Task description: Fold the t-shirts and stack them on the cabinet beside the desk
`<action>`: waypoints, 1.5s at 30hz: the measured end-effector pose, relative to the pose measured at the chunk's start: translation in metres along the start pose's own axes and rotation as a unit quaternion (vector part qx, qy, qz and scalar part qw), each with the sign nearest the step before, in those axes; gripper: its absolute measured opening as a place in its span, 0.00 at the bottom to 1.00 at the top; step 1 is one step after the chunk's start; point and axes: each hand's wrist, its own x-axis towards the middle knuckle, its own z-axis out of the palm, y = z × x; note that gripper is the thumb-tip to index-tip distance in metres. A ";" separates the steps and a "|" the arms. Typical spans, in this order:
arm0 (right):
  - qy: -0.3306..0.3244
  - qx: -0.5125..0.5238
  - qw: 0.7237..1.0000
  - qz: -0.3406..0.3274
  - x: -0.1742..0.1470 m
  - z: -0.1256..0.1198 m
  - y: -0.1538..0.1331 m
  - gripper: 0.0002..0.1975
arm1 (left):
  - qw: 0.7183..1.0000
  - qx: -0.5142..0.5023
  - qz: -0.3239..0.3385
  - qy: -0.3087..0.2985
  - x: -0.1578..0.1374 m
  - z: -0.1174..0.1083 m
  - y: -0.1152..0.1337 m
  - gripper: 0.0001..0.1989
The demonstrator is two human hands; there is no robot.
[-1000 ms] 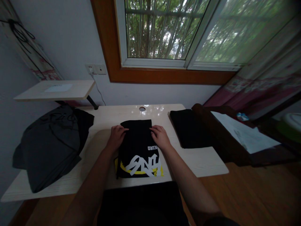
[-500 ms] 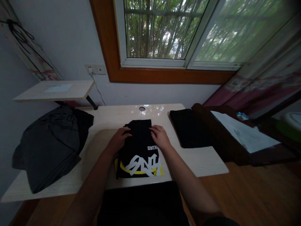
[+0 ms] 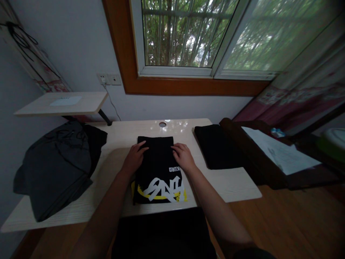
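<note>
Head view: our shirt (image 3: pixel 157 162) looks partly folded, the grey heap (image 3: pixel 59 169) doesn't. We can't tell if left hand (image 3: pixel 133 159) or right hand (image 3: pixel 183 157) pinches the shirt.

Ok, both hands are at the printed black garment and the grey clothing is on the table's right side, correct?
Not quite: the grey clothing is on the table's left side, as the head view shows. The left hand and right hand are at the printed black garment.
</note>
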 end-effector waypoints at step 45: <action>0.063 0.226 0.971 0.035 0.047 0.033 0.007 0.21 | 0.982 -0.124 -0.136 0.036 0.004 0.007 -0.019 0.27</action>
